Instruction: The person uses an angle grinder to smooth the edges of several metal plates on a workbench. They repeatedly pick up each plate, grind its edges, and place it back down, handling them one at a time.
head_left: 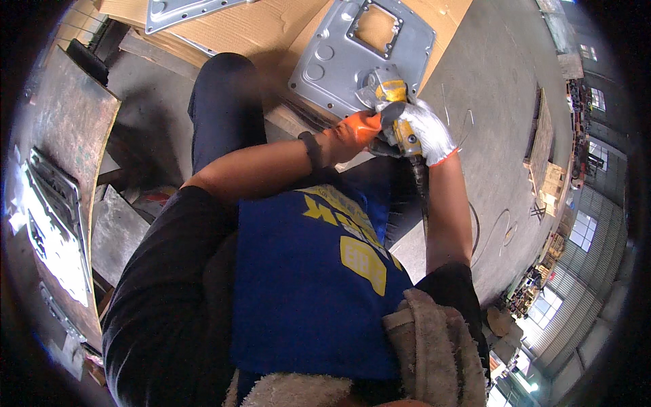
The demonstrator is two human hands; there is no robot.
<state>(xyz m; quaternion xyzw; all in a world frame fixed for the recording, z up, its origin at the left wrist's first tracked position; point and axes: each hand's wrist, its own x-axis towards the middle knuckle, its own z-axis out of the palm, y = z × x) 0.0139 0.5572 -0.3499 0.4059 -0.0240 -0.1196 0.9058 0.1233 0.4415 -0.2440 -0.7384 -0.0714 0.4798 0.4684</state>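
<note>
A white knit glove covers my right hand [431, 131], which is wrapped round the body of a yellow and grey angle grinder [409, 138]. Its dark cord runs down along my right forearm. Against the grinder's left side, my left hand [356, 129] in an orange glove is closed, its fingertips partly hidden by a dark grey part. The grinder's metal head overlaps the near edge of a grey metal plate [330, 80]. That plate has a square cutout, round bosses and small holes along its rim. I cannot tell whether the disc touches it.
Cardboard [271, 30] lies under the plate, and a second grey metal plate [186, 13] is at the upper left. A worn board [68, 115] stands at far left. On the right, a loose cable [503, 227] lies on the concrete floor [498, 122], with wooden pallets [554, 182] beyond.
</note>
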